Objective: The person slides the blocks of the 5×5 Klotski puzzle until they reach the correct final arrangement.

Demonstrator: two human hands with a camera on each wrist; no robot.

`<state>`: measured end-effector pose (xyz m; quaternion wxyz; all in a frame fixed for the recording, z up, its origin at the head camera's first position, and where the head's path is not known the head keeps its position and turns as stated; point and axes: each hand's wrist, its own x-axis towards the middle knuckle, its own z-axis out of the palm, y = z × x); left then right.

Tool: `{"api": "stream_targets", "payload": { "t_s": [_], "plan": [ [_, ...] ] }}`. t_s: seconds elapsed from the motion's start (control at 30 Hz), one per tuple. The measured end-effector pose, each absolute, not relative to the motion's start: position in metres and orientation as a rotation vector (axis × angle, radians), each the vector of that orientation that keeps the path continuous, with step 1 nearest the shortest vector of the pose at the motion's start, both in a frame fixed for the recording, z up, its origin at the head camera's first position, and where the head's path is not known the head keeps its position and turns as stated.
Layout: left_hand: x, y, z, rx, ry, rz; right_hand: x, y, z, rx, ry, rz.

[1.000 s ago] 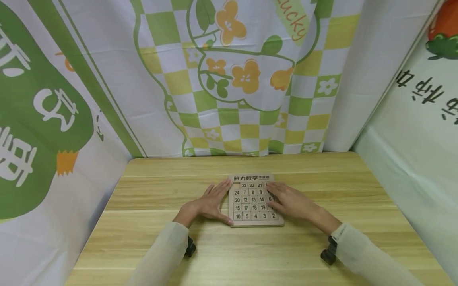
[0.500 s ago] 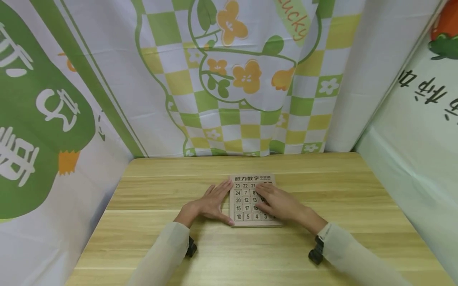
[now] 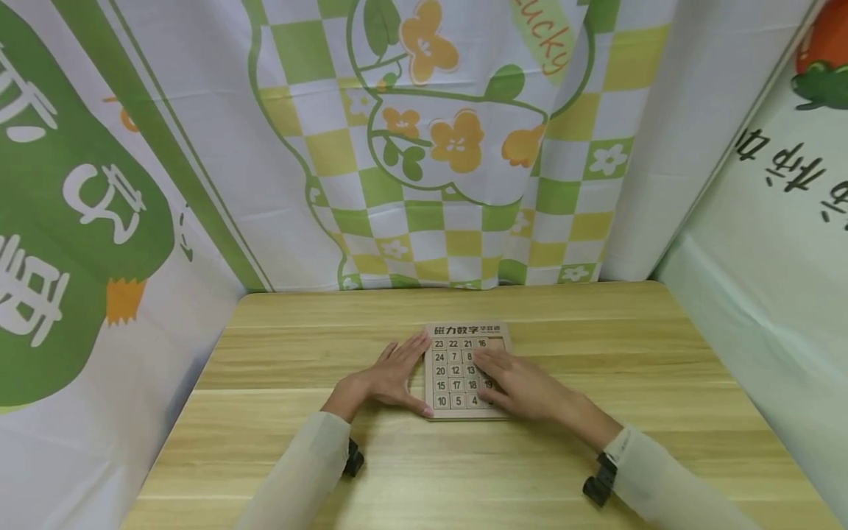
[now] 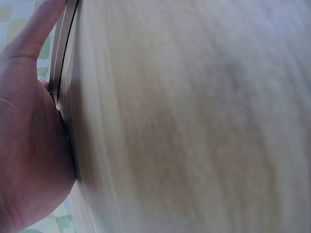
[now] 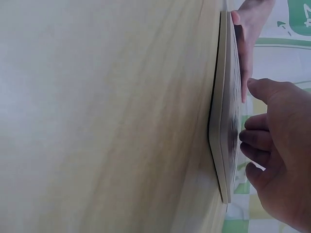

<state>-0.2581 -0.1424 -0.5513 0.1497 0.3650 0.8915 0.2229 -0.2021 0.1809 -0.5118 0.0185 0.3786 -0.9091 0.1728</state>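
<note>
A wooden sliding number puzzle [image 3: 467, 414] lies flat on the table, its printed heading along the far edge. Its top row reads 23, 22, 21, 16, with an open slot [image 3: 495, 343] at the right end. My left hand [image 3: 386, 379] rests against the left side, fingers straight at the upper left corner and thumb at the lower left. My right hand [image 3: 530, 384] reaches over the right half, fingertips on the second row near the 8 tile [image 3: 468, 357], hiding several tiles. The right wrist view shows those fingers slightly bent, close over the tile face [image 5: 234, 121].
The wooden table [image 3: 298, 471] has light grain and surrounds the puzzle on all sides. A checked, flowered curtain [image 3: 430, 221] hangs behind its far edge, with printed white cloth [image 3: 748, 243] on the right and a green-printed cloth [image 3: 79, 221] on the left.
My right hand has moved left, then slightly back towards me. The top-row tiles have slid left, so the open slot is now at the right end. My left hand stays put.
</note>
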Motion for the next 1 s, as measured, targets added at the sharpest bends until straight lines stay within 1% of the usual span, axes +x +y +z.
{"api": "stream_targets", "payload": {
  "t_s": [0.17, 0.7, 1.0],
  "plan": [
    [-0.254, -0.142, -0.544, 1.025, 2.551, 0.621, -0.19, 0.188, -0.51, 1.149, -2.844, 0.539],
    [-0.26, -0.143, -0.558, 1.03, 2.575, 0.605, -0.155, 0.216, -0.508, 1.126, -2.801, 0.461],
    [-0.263, -0.143, -0.564, 1.044, 2.604, 0.594, -0.139, 0.224, -0.509, 1.142, -2.794, 0.436]
  ]
}}
